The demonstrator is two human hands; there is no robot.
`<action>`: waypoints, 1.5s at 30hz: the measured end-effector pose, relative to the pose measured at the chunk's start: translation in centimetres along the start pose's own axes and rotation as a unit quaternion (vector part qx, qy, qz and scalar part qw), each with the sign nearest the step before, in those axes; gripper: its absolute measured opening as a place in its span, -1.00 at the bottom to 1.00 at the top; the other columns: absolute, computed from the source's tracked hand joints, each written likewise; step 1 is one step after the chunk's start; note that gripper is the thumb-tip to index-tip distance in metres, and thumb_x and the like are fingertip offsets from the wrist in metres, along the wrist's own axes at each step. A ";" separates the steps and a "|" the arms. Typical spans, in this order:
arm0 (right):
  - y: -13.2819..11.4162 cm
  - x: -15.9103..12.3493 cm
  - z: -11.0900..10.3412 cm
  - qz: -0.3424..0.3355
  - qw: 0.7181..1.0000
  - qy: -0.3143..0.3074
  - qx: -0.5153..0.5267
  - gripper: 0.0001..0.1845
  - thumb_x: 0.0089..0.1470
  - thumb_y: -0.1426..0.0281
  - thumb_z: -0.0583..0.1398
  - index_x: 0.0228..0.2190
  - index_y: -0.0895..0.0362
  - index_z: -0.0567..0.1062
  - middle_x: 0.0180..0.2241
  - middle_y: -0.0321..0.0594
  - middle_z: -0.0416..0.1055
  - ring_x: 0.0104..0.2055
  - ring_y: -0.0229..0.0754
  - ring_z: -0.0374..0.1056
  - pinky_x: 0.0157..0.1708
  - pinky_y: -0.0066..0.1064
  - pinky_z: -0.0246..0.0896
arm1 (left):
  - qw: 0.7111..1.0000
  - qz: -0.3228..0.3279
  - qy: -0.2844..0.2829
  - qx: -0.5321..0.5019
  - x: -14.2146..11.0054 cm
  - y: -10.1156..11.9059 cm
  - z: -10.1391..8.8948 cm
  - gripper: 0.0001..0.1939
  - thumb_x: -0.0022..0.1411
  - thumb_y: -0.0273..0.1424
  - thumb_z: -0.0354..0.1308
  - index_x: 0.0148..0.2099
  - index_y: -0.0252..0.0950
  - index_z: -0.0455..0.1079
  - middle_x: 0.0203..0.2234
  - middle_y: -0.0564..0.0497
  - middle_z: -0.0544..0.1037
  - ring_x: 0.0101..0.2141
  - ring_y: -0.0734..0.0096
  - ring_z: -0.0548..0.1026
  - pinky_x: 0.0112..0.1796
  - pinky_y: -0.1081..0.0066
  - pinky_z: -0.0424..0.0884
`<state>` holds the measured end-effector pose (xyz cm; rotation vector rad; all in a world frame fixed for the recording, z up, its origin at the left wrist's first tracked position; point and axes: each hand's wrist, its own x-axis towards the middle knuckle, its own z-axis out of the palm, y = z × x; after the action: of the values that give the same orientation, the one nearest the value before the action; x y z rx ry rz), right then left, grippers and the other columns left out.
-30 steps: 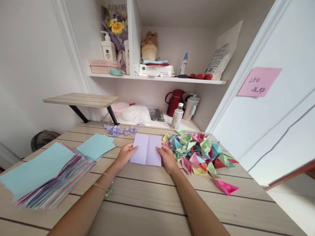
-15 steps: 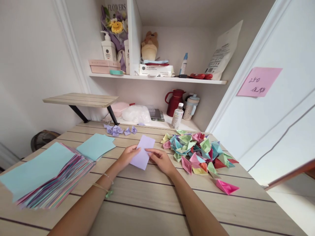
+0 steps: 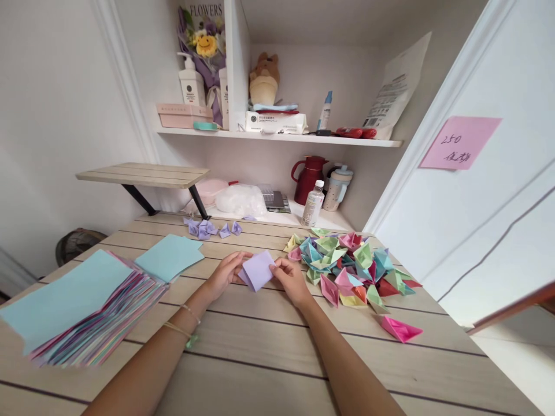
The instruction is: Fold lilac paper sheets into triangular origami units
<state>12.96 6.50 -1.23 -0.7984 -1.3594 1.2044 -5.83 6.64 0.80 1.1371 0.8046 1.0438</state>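
A purple sheet of paper (image 3: 259,270), folded into a small square with its layers slightly parted at the lower left, is held tilted above the table between my hands. My right hand (image 3: 291,280) pinches its right edge, thumb on the front face. At the left edge is my left hand (image 3: 225,274), its fingers curved around that side and partly hidden behind the paper. Several small purple folded pieces (image 3: 203,229) lie farther back. To the right spreads a heap of coloured paper boats (image 3: 332,254), with a bright pink boat (image 3: 401,329) lying apart in front.
A fanned stack of coloured paper (image 3: 99,312) lies at the left, with light blue sheets (image 3: 169,257) beside it. Behind them stands a small raised shelf (image 3: 143,175) on black legs. A plastic bottle (image 3: 313,205) and a dark red jug (image 3: 309,179) stand at the back.
The purple paper, earlier opened flat with a middle crease, was doubled into a narrow rectangle and is now doubled again into a square. Both hands shifted slightly around it.
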 end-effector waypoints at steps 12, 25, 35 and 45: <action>0.1 0.2 0.1 0.032 0.999 0.009 0.041 -0.56 -0.32 0.31 0.34 -0.32 0.11 0.36 -0.59 -0.38 0.31 -0.54 -0.31 0.26 -0.55 -0.50 0.16 | 0.993 0.010 0.076 0.091 0.2 -0.7 0.9 -0.67 -0.18 -0.33 0.31 -0.32 -0.41 0.43 -0.48 -0.09 0.56 -0.49 0.35 0.49 -0.44 0.42 0.39; 0.1 0.3 0.2 0.023 1.000 0.010 -0.001 -0.69 -0.26 0.25 0.31 -0.44 0.17 0.46 -0.57 -0.30 0.36 -0.53 -0.30 0.26 -0.52 -0.47 0.16 | 0.979 0.069 0.105 0.163 0.2 0.0 0.4 -0.73 -0.08 -0.25 0.23 -0.38 -0.37 0.47 -0.49 -0.08 0.57 -0.44 0.30 0.49 -0.41 0.42 0.38; 0.2 0.3 0.1 0.020 0.998 0.044 0.029 -0.73 -0.31 0.24 0.33 -0.53 0.17 0.51 -0.53 -0.24 0.43 -0.50 -0.25 0.29 -0.47 -0.42 0.20 | 0.971 0.116 0.090 0.191 -0.1 0.1 1.0 -0.74 -0.04 -0.29 0.20 -0.31 -0.36 0.49 -0.43 -0.09 0.58 -0.35 0.25 0.50 -0.29 0.36 0.39; -0.1 0.2 0.1 -0.006 0.998 0.062 -0.017 -0.73 -0.31 0.23 0.32 -0.54 0.16 0.52 -0.54 -0.22 0.45 -0.51 -0.22 0.30 -0.49 -0.40 0.22 | 0.969 0.123 0.092 0.193 -0.2 0.1 1.2 -0.75 -0.03 -0.29 0.19 -0.31 -0.34 0.49 -0.43 -0.08 0.57 -0.35 0.26 0.49 -0.29 0.37 0.38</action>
<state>12.84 6.66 -1.03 -0.8733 -1.2843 1.1069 -4.86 6.07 1.23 1.5151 1.0657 1.2462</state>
